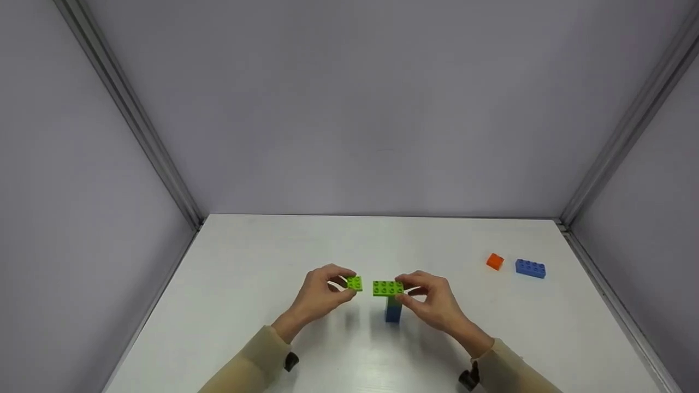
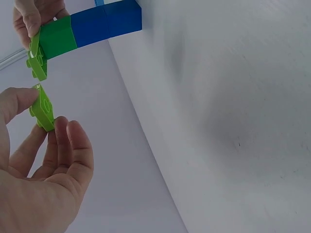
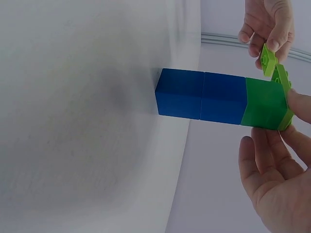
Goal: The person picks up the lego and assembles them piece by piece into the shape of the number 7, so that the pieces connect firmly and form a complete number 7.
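Observation:
My left hand [image 1: 321, 295] pinches a small lime-green toy brick [image 1: 355, 283] between thumb and fingers, held above the table. To its right stands a narrow tower: two blue bricks [image 3: 201, 94] below, a darker green brick [image 3: 265, 103] over them, and a longer, thin lime-green brick [image 1: 385, 288] on top. The long brick overhangs the tower toward the left. At the tower's top, my right hand [image 1: 435, 301] grips the right end of that long brick by its edges. A narrow gap parts the two lime-green bricks in the head view.
An orange brick [image 1: 495, 261] and a blue brick [image 1: 530, 268] lie toward the back right of the white table [image 1: 273, 245]. Grey panels [image 1: 377, 109] enclose the table at the back and both sides.

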`<action>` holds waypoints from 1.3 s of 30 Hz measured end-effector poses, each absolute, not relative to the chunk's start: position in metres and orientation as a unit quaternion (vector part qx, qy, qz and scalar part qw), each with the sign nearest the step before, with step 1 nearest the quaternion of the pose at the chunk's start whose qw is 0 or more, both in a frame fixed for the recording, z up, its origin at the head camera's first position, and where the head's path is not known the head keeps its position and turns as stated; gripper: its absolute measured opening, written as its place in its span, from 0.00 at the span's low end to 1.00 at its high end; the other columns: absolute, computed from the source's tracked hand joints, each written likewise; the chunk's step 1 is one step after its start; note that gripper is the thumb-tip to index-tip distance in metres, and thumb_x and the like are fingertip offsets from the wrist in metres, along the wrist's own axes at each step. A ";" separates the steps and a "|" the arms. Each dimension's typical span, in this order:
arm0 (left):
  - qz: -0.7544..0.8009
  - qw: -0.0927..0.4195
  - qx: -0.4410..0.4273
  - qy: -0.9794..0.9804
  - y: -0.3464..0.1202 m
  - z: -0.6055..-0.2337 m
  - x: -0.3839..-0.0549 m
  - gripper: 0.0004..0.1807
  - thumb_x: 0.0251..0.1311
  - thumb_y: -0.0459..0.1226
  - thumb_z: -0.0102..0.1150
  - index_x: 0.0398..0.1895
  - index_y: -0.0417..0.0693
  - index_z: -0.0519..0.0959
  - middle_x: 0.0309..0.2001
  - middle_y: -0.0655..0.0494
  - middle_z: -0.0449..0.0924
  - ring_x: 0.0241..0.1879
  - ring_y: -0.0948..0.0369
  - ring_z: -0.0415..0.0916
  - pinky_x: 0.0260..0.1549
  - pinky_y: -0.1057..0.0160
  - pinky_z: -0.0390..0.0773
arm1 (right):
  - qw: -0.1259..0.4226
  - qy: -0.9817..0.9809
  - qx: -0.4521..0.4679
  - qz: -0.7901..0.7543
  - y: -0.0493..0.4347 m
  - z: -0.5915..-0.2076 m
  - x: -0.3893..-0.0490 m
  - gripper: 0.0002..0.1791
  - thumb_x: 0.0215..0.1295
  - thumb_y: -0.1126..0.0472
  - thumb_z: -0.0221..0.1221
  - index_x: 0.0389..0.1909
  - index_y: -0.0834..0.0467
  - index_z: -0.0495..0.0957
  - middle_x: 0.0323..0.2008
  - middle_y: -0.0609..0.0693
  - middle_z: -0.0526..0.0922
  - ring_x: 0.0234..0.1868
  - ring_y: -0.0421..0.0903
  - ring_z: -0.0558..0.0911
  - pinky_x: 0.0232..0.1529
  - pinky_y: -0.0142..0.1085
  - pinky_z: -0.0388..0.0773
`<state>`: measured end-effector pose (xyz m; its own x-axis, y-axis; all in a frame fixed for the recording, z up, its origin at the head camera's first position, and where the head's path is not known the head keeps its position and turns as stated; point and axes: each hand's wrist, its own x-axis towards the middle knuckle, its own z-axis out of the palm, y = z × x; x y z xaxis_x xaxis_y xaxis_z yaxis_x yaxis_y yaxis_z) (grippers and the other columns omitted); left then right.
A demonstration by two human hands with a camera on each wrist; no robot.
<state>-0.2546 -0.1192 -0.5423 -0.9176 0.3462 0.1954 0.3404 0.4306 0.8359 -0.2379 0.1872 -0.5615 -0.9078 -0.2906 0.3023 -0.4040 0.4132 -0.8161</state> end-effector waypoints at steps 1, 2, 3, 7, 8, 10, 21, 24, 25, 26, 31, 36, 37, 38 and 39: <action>0.494 0.004 0.206 0.845 -0.119 -0.542 -0.255 0.17 0.68 0.36 0.74 0.60 0.49 0.91 0.55 0.52 0.92 0.52 0.54 0.90 0.47 0.69 0.87 | 0.060 -0.838 0.210 0.500 0.187 -0.561 -0.238 0.18 0.72 0.62 0.75 0.61 0.56 0.91 0.51 0.51 0.93 0.52 0.46 0.92 0.55 0.38 0.93; 0.496 0.005 0.207 0.843 -0.118 -0.542 -0.254 0.17 0.68 0.36 0.74 0.60 0.49 0.91 0.55 0.51 0.92 0.52 0.53 0.90 0.47 0.69 0.87 | 0.062 -0.839 0.210 0.499 0.187 -0.561 -0.237 0.18 0.72 0.62 0.75 0.60 0.56 0.91 0.51 0.51 0.94 0.52 0.46 0.92 0.55 0.38 0.93; 0.496 0.006 0.210 0.843 -0.118 -0.542 -0.254 0.17 0.68 0.36 0.74 0.59 0.49 0.91 0.55 0.51 0.92 0.52 0.51 0.90 0.47 0.69 0.87 | 0.064 -0.839 0.211 0.498 0.187 -0.561 -0.237 0.18 0.72 0.63 0.75 0.60 0.57 0.91 0.50 0.51 0.94 0.52 0.47 0.92 0.55 0.39 0.93; 0.495 0.005 0.216 0.842 -0.116 -0.543 -0.254 0.17 0.68 0.36 0.75 0.59 0.49 0.91 0.55 0.49 0.91 0.53 0.48 0.90 0.46 0.69 0.87 | 0.071 -0.838 0.219 0.495 0.186 -0.561 -0.237 0.18 0.73 0.61 0.75 0.61 0.55 0.91 0.51 0.51 0.94 0.52 0.49 0.93 0.55 0.45 0.94; 0.496 0.005 0.216 0.841 -0.116 -0.543 -0.254 0.17 0.68 0.36 0.75 0.59 0.49 0.91 0.55 0.49 0.92 0.53 0.48 0.90 0.46 0.69 0.87 | 0.071 -0.838 0.219 0.495 0.186 -0.561 -0.237 0.18 0.73 0.61 0.75 0.61 0.54 0.91 0.51 0.51 0.94 0.52 0.49 0.92 0.56 0.46 0.94; 0.496 0.005 0.216 0.841 -0.115 -0.543 -0.254 0.17 0.68 0.37 0.76 0.59 0.49 0.91 0.55 0.49 0.92 0.53 0.48 0.90 0.46 0.69 0.87 | 0.074 -0.838 0.224 0.491 0.185 -0.561 -0.237 0.18 0.74 0.60 0.74 0.62 0.53 0.91 0.51 0.50 0.94 0.52 0.50 0.92 0.56 0.49 0.94; 0.497 0.035 0.227 0.837 -0.112 -0.542 -0.253 0.19 0.69 0.37 0.75 0.62 0.45 0.90 0.56 0.51 0.91 0.55 0.45 0.89 0.47 0.70 0.87 | 0.075 -0.848 0.237 0.468 0.186 -0.562 -0.240 0.19 0.75 0.60 0.73 0.64 0.55 0.89 0.52 0.50 0.93 0.53 0.52 0.93 0.56 0.48 0.94; 0.495 0.036 0.229 0.837 -0.112 -0.542 -0.252 0.19 0.70 0.38 0.75 0.62 0.47 0.90 0.56 0.51 0.91 0.55 0.47 0.90 0.47 0.70 0.87 | 0.062 -0.855 0.228 0.462 0.189 -0.562 -0.240 0.22 0.75 0.57 0.73 0.66 0.56 0.88 0.54 0.49 0.93 0.55 0.52 0.92 0.57 0.44 0.93; 0.494 0.037 0.229 0.838 -0.111 -0.543 -0.252 0.19 0.70 0.38 0.75 0.62 0.48 0.91 0.56 0.52 0.91 0.55 0.48 0.90 0.46 0.70 0.87 | 0.057 -0.857 0.223 0.462 0.191 -0.562 -0.239 0.23 0.74 0.56 0.74 0.67 0.56 0.87 0.55 0.49 0.93 0.56 0.54 0.92 0.57 0.43 0.93; 0.493 0.037 0.230 0.838 -0.111 -0.543 -0.252 0.19 0.70 0.38 0.75 0.62 0.48 0.91 0.56 0.52 0.91 0.54 0.49 0.90 0.46 0.70 0.87 | 0.052 -0.859 0.217 0.461 0.193 -0.562 -0.239 0.24 0.74 0.55 0.74 0.68 0.56 0.87 0.55 0.49 0.93 0.56 0.54 0.92 0.58 0.41 0.92; 0.494 0.033 0.233 0.837 -0.111 -0.544 -0.252 0.19 0.70 0.38 0.75 0.62 0.49 0.91 0.56 0.53 0.91 0.53 0.53 0.89 0.46 0.69 0.87 | 0.045 -0.869 0.198 0.452 0.208 -0.562 -0.238 0.26 0.74 0.52 0.74 0.67 0.58 0.87 0.57 0.55 0.93 0.57 0.59 0.92 0.58 0.38 0.91; 0.495 0.030 0.235 0.836 -0.110 -0.545 -0.252 0.18 0.71 0.39 0.75 0.63 0.51 0.90 0.57 0.53 0.91 0.54 0.53 0.89 0.45 0.70 0.87 | 0.038 -0.883 0.163 0.438 0.228 -0.564 -0.239 0.24 0.75 0.49 0.74 0.66 0.56 0.88 0.58 0.57 0.93 0.59 0.55 0.91 0.61 0.42 0.91; 0.495 0.031 0.234 0.836 -0.110 -0.544 -0.252 0.18 0.72 0.39 0.75 0.63 0.52 0.90 0.57 0.53 0.91 0.54 0.53 0.89 0.45 0.70 0.87 | 0.036 -0.886 0.153 0.435 0.232 -0.564 -0.240 0.24 0.75 0.49 0.74 0.65 0.55 0.89 0.58 0.56 0.93 0.59 0.54 0.91 0.62 0.44 0.91; 0.495 0.032 0.233 0.836 -0.110 -0.544 -0.252 0.18 0.72 0.40 0.74 0.63 0.53 0.90 0.57 0.54 0.91 0.54 0.53 0.89 0.45 0.70 0.86 | 0.035 -0.889 0.145 0.434 0.237 -0.565 -0.241 0.23 0.75 0.49 0.74 0.65 0.55 0.89 0.59 0.56 0.93 0.60 0.54 0.91 0.63 0.46 0.91; 0.495 0.033 0.232 0.837 -0.109 -0.544 -0.252 0.18 0.72 0.40 0.74 0.63 0.53 0.90 0.58 0.54 0.91 0.54 0.54 0.89 0.45 0.70 0.86 | 0.035 -0.890 0.137 0.433 0.241 -0.565 -0.242 0.22 0.76 0.50 0.73 0.64 0.55 0.89 0.59 0.57 0.93 0.60 0.55 0.91 0.64 0.49 0.91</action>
<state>-0.2520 -0.1094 -0.5441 -0.8903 0.4204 0.1748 0.3554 0.4017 0.8440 -0.2417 0.2410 -0.5650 -0.9600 -0.2135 0.1812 -0.2743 0.5867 -0.7619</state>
